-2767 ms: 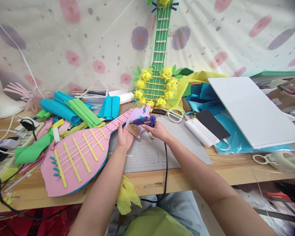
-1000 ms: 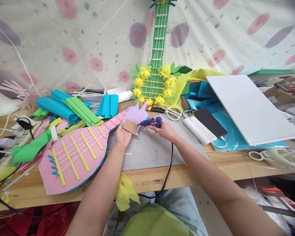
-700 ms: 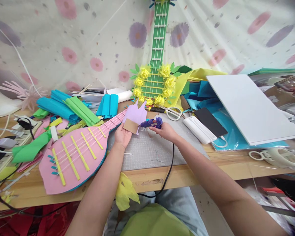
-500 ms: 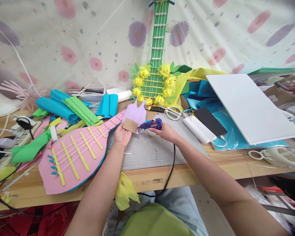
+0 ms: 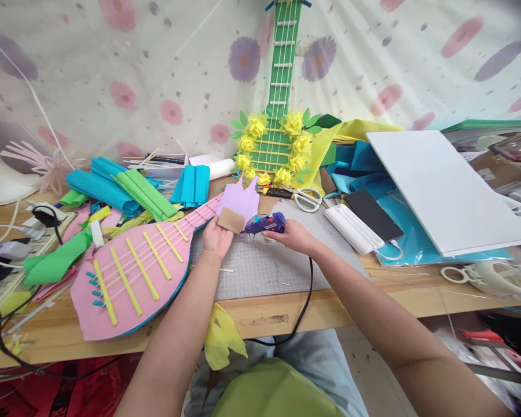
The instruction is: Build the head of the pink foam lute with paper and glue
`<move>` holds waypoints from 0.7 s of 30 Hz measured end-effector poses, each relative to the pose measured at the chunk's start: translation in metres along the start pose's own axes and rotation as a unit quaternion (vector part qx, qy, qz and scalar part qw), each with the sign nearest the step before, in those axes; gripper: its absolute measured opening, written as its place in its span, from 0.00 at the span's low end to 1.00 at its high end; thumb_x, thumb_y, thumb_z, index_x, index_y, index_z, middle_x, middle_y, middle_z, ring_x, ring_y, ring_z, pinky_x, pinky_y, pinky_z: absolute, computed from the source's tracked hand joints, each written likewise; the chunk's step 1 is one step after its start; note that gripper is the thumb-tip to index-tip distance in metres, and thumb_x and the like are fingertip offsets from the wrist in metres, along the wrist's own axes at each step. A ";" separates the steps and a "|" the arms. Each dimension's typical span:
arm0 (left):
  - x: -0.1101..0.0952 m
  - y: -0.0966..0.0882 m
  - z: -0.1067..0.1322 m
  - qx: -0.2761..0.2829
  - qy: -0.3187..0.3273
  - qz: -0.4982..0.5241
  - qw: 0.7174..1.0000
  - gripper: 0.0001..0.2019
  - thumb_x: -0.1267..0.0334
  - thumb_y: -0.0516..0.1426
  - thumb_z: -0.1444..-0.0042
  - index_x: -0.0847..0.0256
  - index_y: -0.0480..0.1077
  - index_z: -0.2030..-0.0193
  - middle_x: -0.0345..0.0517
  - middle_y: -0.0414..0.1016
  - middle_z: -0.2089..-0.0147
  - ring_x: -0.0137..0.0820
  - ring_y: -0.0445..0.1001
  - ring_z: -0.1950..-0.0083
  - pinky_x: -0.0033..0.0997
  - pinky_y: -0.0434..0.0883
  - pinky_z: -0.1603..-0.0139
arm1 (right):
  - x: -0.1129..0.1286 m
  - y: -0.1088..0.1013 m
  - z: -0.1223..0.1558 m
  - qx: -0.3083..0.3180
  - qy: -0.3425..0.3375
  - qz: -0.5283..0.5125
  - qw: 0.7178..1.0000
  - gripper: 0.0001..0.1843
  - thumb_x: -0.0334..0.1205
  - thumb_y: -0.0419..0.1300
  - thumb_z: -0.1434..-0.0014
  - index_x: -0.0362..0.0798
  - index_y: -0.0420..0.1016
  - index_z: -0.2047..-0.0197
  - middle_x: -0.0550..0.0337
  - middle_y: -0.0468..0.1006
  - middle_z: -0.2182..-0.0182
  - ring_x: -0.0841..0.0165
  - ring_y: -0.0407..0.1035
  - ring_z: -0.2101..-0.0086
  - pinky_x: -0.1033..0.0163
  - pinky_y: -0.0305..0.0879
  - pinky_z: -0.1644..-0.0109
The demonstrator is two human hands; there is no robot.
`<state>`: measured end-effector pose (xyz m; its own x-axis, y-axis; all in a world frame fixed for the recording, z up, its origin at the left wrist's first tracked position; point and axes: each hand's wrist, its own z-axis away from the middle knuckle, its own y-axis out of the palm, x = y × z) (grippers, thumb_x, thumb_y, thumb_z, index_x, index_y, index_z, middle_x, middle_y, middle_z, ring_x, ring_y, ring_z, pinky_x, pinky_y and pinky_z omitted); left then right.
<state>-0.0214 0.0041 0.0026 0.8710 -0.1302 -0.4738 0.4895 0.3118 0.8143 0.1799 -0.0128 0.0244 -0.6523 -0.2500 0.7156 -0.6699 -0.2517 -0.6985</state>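
My left hand [image 5: 217,238] holds a lilac paper piece [image 5: 238,198] with a jagged top edge, its lower part covered by brown cardboard [image 5: 231,220]. In my right hand [image 5: 296,236] is a dark blue glue gun [image 5: 265,223], its nozzle pointing left at the cardboard's right edge; I cannot tell whether the tip touches it. A black cord [image 5: 306,301] runs down from the gun. Left of my hands lies a pink paper lute-shaped instrument [image 5: 130,272] with yellow strips and white strings. Beneath my hands is a grey cutting mat [image 5: 260,275].
A green paper guitar [image 5: 282,81] with yellow paper roses stands behind. White-handled scissors [image 5: 307,200] lie beyond the mat. Blue and green crepe rolls [image 5: 145,194] are heaped at left, beside a power strip [image 5: 47,237]. At right are a white board [image 5: 443,185] and a tape dispenser [image 5: 499,277].
The glue gun has shifted slightly left and down along the cardboard's right edge. Both hands keep their hold, and the view has moved slightly.
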 end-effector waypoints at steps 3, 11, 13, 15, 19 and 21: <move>0.000 -0.001 -0.001 0.007 -0.004 -0.004 1.000 0.16 0.66 0.44 0.38 0.69 0.69 0.51 0.52 0.76 0.54 0.32 0.74 0.50 0.38 0.65 0.41 | 0.001 0.002 -0.001 -0.001 0.001 -0.014 1.000 0.25 0.56 0.57 0.48 0.46 0.74 0.54 0.60 0.76 0.72 0.71 0.65 0.74 0.67 0.57 0.71; 0.002 -0.001 -0.003 0.015 0.003 -0.028 0.999 0.15 0.66 0.45 0.38 0.68 0.71 0.56 0.49 0.78 0.59 0.30 0.75 0.56 0.32 0.67 0.45 | 0.013 0.007 -0.010 0.008 0.012 0.004 1.000 0.22 0.56 0.57 0.47 0.44 0.75 0.63 0.59 0.74 0.78 0.72 0.63 0.77 0.67 0.56 0.73; 0.003 -0.002 -0.005 0.022 0.001 -0.036 0.999 0.16 0.65 0.44 0.38 0.68 0.71 0.54 0.50 0.78 0.59 0.31 0.75 0.55 0.33 0.68 0.47 | 0.015 0.008 -0.012 0.002 0.006 0.006 1.000 0.22 0.56 0.57 0.47 0.45 0.75 0.61 0.60 0.74 0.78 0.72 0.64 0.77 0.67 0.57 0.73; 0.003 -0.003 -0.005 0.030 -0.002 -0.041 0.999 0.17 0.65 0.44 0.38 0.68 0.71 0.54 0.50 0.78 0.59 0.31 0.75 0.55 0.33 0.68 0.49 | 0.016 0.010 -0.015 -0.011 -0.002 0.000 1.000 0.23 0.56 0.57 0.47 0.45 0.74 0.58 0.60 0.74 0.76 0.71 0.65 0.76 0.67 0.58 0.72; 0.003 0.000 -0.001 0.039 -0.002 -0.040 0.998 0.17 0.66 0.43 0.38 0.68 0.72 0.56 0.49 0.79 0.63 0.30 0.76 0.62 0.31 0.70 0.54 | 0.021 0.013 -0.018 -0.019 -0.007 -0.003 1.000 0.24 0.55 0.58 0.47 0.46 0.74 0.56 0.61 0.74 0.75 0.71 0.66 0.75 0.67 0.59 0.70; 0.003 0.003 0.002 0.033 0.001 -0.034 0.999 0.17 0.67 0.43 0.39 0.68 0.72 0.56 0.48 0.79 0.65 0.30 0.76 0.63 0.29 0.70 0.55 | 0.025 0.014 -0.019 -0.019 -0.008 0.001 1.000 0.23 0.55 0.57 0.47 0.47 0.73 0.54 0.62 0.74 0.75 0.72 0.66 0.76 0.67 0.60 0.70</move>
<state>-0.0170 0.0032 0.0039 0.8353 -0.1480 -0.5295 0.5497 0.2386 0.8005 0.1478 -0.0050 0.0329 -0.6488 -0.2647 0.7135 -0.6816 -0.2147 -0.6995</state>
